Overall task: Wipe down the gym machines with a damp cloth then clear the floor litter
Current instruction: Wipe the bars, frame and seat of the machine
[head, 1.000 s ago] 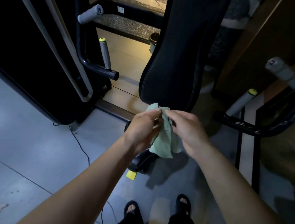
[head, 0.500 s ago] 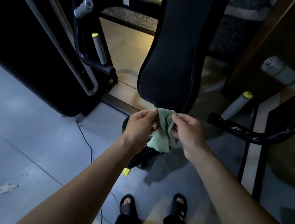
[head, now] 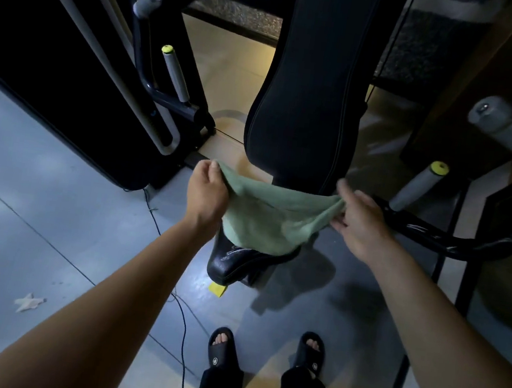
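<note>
A green cloth (head: 269,219) hangs spread out between my two hands, just below the bottom of a tall black back pad (head: 316,82). My left hand (head: 206,192) pinches its left top corner. Its right top corner is pinched by my right hand (head: 357,221). The cloth's lower edge drapes over the black seat (head: 240,261) of the gym machine. Two pieces of crumpled paper litter (head: 29,302) lie on the grey floor at the lower left.
Grey handles with yellow caps stand on both sides: the left handle (head: 174,72) and the right handle (head: 416,187), on black curved arms. A black cable (head: 182,313) runs across the floor. A yellow tag (head: 216,289) sticks out under the seat. My sandalled feet (head: 222,349) are below.
My hands have moved apart and pulled the bunched cloth open into a wide sheet. The view has shifted closer to the machine, and floor litter has come into sight at left.
</note>
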